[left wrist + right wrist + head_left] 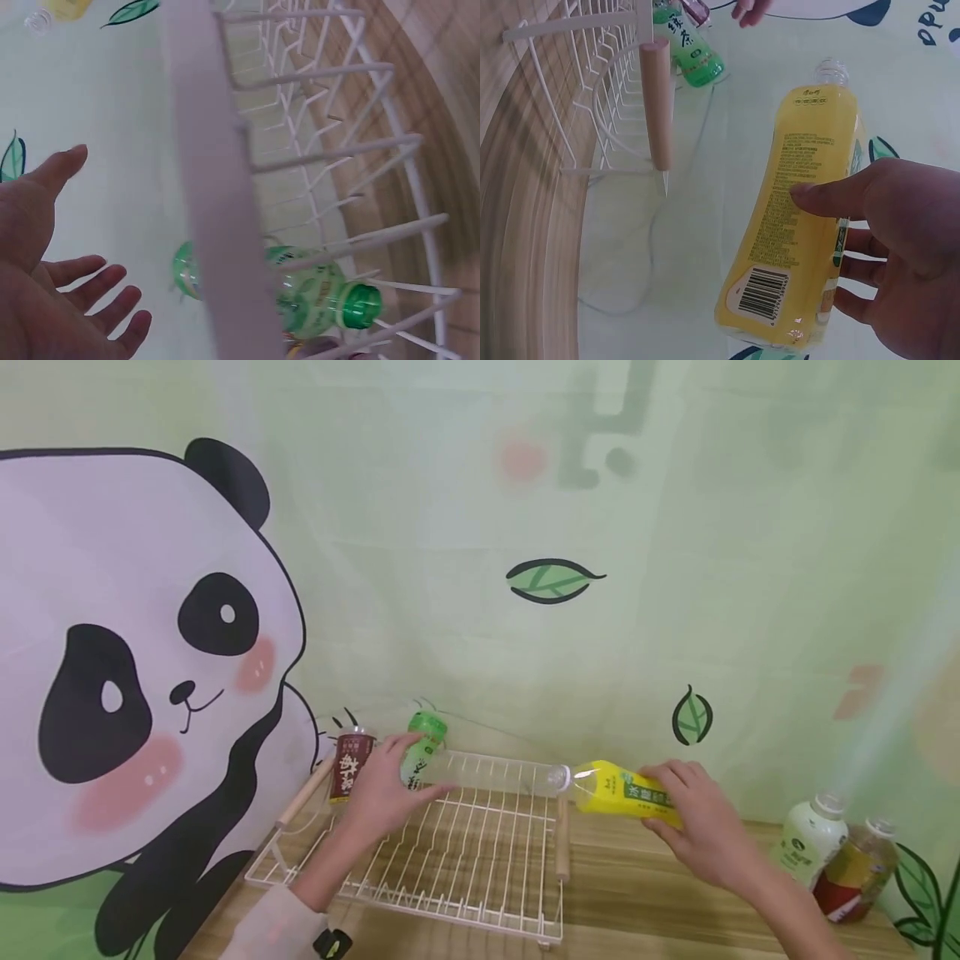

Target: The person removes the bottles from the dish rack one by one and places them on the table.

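My right hand [701, 822] grips a yellow-labelled plastic bottle [630, 789], tilted on its side with its capless neck pointing left. In the right wrist view the thumb lies on the bottle's printed back [787, 210], above a barcode. My left hand [382, 789] hovers over the left part of a white wire rack [561, 910], fingers apart; the left wrist view shows this hand [64, 259] holding nothing. A faint see-through shape extends left from the bottle's neck in the head view; I cannot tell what it is. Behind the left hand leans a green-capped bottle [427, 727].
A dark red container [352, 756] is beside the green-capped bottle. Wooden handles [562, 839] flank the rack on the wooden table [615, 893]. At right are a white-green bottle [813, 835] and a brown bottle with a red-yellow label [858, 872]. A printed cloth hangs behind.
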Demonstrator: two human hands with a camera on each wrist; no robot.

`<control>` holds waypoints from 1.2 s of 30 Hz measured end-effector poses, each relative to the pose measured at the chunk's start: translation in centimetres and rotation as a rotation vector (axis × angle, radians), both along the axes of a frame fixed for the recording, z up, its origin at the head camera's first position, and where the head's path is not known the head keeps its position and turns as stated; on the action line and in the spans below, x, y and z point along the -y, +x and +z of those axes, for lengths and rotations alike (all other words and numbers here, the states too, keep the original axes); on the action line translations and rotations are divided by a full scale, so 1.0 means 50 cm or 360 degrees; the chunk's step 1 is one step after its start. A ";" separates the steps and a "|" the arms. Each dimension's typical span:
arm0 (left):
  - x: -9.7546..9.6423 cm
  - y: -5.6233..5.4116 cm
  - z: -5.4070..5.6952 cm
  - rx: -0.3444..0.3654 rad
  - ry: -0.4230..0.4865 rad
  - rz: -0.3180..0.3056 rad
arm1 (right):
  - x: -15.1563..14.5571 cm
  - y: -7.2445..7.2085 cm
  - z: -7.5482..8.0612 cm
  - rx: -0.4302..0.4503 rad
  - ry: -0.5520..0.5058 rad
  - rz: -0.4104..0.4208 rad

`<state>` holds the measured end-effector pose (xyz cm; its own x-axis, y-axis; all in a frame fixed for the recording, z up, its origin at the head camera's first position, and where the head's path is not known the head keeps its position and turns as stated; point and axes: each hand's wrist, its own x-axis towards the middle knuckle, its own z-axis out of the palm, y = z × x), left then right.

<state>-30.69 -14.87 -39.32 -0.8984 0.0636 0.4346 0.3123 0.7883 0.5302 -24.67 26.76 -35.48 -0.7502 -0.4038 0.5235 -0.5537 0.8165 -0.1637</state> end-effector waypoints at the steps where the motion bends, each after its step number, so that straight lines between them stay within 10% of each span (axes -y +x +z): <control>1: 0.005 -0.005 -0.005 0.0025 0.0020 0.0024 | -0.005 0.000 0.002 0.0027 -0.0013 -0.0007; 15: 0.043 -0.044 -0.054 0.0254 0.0175 0.0170 | -0.098 -0.007 -0.028 0.0311 -0.0317 -0.0189; 26: 0.045 -0.064 -0.074 0.0494 0.0173 0.0145 | -0.202 -0.023 -0.131 0.0419 -0.0512 -0.0411; 36: 0.042 -0.073 -0.087 0.0472 0.0127 0.0190 | -0.238 -0.034 -0.181 0.0516 -0.0567 -0.0488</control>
<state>-34.35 -16.97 -43.65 -0.9855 -0.0736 0.1526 0.0431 0.7624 0.6457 -26.36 38.65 -44.53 -0.9503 0.0166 0.3109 -0.1759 0.7952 -0.5802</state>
